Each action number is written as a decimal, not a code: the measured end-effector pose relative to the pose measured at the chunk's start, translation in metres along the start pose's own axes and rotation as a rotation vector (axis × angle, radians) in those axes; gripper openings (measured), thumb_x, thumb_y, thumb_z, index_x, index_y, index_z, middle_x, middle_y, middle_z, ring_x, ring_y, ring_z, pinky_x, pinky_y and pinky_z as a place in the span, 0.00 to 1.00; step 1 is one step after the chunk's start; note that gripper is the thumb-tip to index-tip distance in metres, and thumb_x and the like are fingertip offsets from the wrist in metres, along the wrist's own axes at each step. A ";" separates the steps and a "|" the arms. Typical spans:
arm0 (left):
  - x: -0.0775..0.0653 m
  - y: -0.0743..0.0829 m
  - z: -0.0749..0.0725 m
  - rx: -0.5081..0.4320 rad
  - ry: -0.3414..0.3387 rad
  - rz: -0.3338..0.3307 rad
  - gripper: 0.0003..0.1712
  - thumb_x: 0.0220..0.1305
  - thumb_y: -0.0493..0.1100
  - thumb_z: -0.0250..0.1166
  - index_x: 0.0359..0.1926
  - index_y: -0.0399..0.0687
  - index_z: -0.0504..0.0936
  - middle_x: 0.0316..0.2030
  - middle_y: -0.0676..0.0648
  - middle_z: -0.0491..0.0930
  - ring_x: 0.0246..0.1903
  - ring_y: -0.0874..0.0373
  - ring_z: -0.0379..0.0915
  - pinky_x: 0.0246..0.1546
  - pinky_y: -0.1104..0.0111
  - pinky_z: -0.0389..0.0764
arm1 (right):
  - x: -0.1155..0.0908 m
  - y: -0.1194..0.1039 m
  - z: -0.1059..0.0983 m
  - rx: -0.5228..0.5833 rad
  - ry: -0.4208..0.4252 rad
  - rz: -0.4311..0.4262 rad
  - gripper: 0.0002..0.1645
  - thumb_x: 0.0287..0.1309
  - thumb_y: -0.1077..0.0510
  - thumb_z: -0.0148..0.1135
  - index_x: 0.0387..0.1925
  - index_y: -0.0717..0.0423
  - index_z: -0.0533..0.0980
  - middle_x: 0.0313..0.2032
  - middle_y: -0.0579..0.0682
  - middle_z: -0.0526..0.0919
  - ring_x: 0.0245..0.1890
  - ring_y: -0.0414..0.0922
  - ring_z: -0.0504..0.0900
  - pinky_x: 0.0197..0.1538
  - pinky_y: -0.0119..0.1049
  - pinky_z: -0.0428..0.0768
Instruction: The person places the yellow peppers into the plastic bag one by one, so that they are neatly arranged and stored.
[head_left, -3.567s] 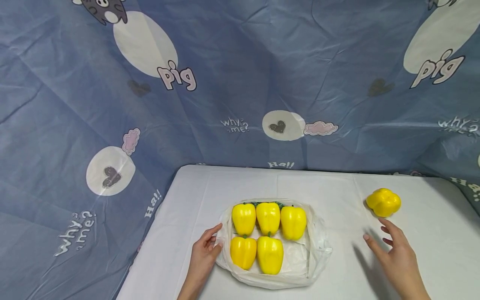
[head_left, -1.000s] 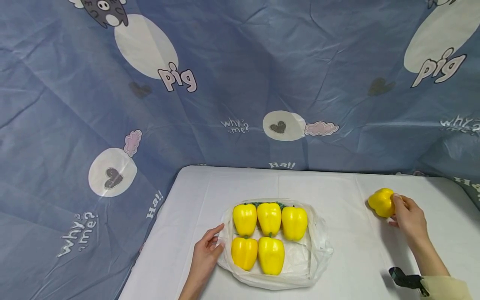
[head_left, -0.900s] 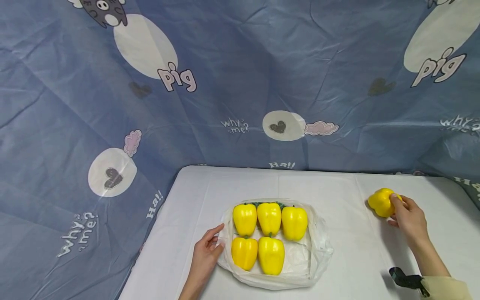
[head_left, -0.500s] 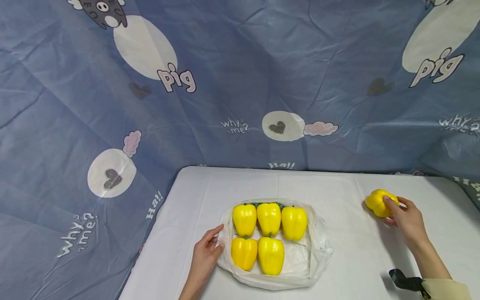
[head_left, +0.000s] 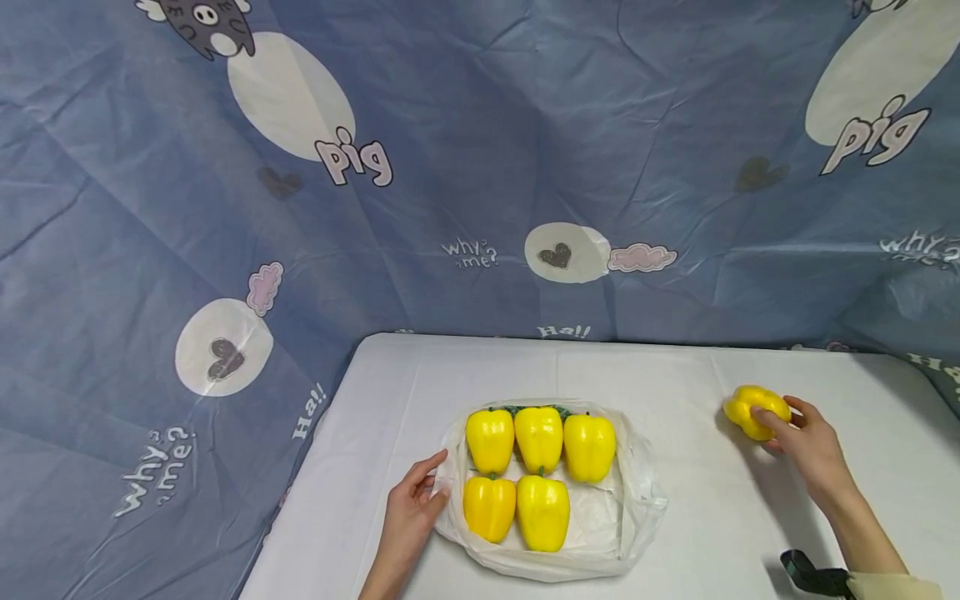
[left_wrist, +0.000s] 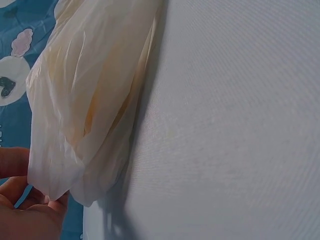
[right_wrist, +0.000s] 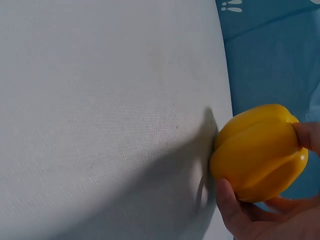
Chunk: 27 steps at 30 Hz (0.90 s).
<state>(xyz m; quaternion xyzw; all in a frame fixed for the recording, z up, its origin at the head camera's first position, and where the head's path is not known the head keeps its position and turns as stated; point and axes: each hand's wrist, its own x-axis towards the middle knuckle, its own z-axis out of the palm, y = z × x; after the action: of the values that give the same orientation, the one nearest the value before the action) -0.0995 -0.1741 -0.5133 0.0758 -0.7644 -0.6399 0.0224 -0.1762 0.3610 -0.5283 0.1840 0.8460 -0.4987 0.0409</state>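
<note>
My right hand [head_left: 810,446] grips a yellow bell pepper [head_left: 744,407] at the right of the white table, fingers and thumb on opposite sides. In the right wrist view the bell pepper [right_wrist: 260,150] sits close over the tabletop, its shadow beside it. My left hand [head_left: 411,508] is at the left rim of a white plastic bag [head_left: 558,568], holding its edge. In the left wrist view the bag [left_wrist: 95,100] hangs in folds and covers some fingertips of the left hand [left_wrist: 30,215]. Several yellow bell peppers [head_left: 538,437] lie inside the bag in two rows.
The bag's front right part [head_left: 592,525] shows its bare white bottom. A black wrist mount [head_left: 813,575] sticks out from the right sleeve [head_left: 892,587]. A blue printed cloth [head_left: 465,167] hangs behind and left of the white table [head_left: 697,500].
My right hand reached the lone bell pepper, gripped it and has brought it slightly left and nearer, turning it a little. The left hand and the bag stay in place.
</note>
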 end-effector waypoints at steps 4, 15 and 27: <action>0.000 -0.001 0.000 -0.001 0.003 -0.011 0.30 0.56 0.24 0.64 0.61 0.45 0.79 0.47 0.43 0.76 0.40 0.56 0.63 0.32 0.77 0.68 | -0.018 -0.016 0.003 -0.028 -0.006 -0.048 0.56 0.68 0.39 0.53 0.71 0.77 0.41 0.66 0.82 0.51 0.56 0.68 0.65 0.32 0.20 0.72; 0.000 0.000 0.000 0.002 0.008 -0.005 0.31 0.54 0.23 0.64 0.60 0.45 0.80 0.43 0.43 0.75 0.39 0.56 0.63 0.29 0.77 0.66 | -0.038 -0.022 0.007 -0.051 0.003 -0.126 0.54 0.67 0.44 0.58 0.71 0.78 0.44 0.66 0.80 0.53 0.59 0.70 0.62 0.31 0.15 0.67; 0.001 -0.001 0.000 0.011 0.009 -0.001 0.31 0.54 0.24 0.64 0.60 0.45 0.80 0.41 0.43 0.74 0.39 0.56 0.63 0.29 0.76 0.64 | -0.052 -0.019 0.013 -0.037 0.042 -0.105 0.55 0.64 0.42 0.61 0.72 0.74 0.45 0.66 0.78 0.55 0.60 0.70 0.62 0.32 0.18 0.66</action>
<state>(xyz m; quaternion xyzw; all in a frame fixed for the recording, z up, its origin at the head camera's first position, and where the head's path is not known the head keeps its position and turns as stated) -0.1000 -0.1744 -0.5142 0.0792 -0.7676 -0.6355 0.0250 -0.1360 0.3276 -0.5056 0.1488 0.8642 -0.4806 0.0001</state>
